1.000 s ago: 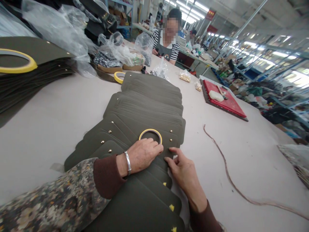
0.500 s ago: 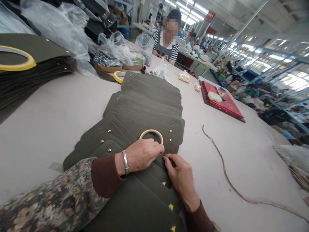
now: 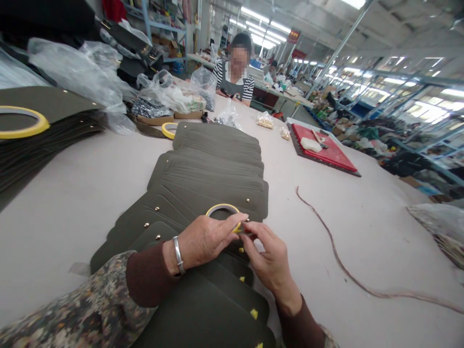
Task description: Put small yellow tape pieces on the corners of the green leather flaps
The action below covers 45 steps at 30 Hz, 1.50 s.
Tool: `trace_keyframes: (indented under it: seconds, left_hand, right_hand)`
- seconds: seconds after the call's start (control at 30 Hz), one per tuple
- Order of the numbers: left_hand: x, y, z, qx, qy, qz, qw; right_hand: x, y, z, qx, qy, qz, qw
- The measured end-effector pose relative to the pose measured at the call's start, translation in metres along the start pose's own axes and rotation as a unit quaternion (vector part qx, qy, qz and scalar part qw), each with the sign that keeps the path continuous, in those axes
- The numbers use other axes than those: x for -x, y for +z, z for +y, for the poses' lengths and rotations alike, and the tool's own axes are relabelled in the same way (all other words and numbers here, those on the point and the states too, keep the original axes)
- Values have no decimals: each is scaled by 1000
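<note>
My left hand (image 3: pixel 206 239), with a silver bangle at the wrist, is closed on the near right edge of a roll of yellow tape (image 3: pixel 222 206). Close beside it, my right hand (image 3: pixel 270 253) pinches thumb and fingers together at the tape's end, though the small piece is hard to see. Both hands are over a long row of overlapping dark olive panels (image 3: pixel 206 181) with rounded corners and small metal studs (image 3: pixel 157 209). Small yellow tape bits (image 3: pixel 254 314) stick along the right edges of the nearer panels.
A second tape roll (image 3: pixel 169 130) lies behind the panels; another (image 3: pixel 39 124) rests on a stack of panels (image 3: pixel 47 104) at left. A red board (image 3: pixel 322 150) and a brown cord (image 3: pixel 335 256) are on the right. Plastic bags (image 3: pixel 174 96) and a seated co-worker (image 3: pixel 235 79) are at the back.
My left hand has come onto the roll's near edge, its fingers more extended. My right hand has risen slightly and meets it there. The whole view has shifted a little.
</note>
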State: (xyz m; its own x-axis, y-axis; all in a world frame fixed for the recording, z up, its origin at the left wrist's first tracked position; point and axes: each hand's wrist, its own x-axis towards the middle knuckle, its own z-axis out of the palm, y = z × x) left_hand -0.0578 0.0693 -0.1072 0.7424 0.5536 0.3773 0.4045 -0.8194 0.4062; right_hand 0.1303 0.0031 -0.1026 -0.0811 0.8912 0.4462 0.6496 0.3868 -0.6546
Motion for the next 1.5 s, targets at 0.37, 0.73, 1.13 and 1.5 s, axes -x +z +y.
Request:
trace_keyframes:
  seconds: [0.37,0.73,1.13,1.5]
  left_hand:
    - [-4,1,3,17,-18,-23,999]
    - [-5,10,10,-58,29,29,998]
    - [-9,14,4,-145,-43,-93,984]
    - [-7,11,6,-153,-39,-118,980]
  right_hand:
    - [-2,13,3,104,-107,83,985]
    - [-9,11,18,-236,320,54,916]
    - [-13,11,36,5,238,17,971]
    - [-7,11,36,93,201,63,973]
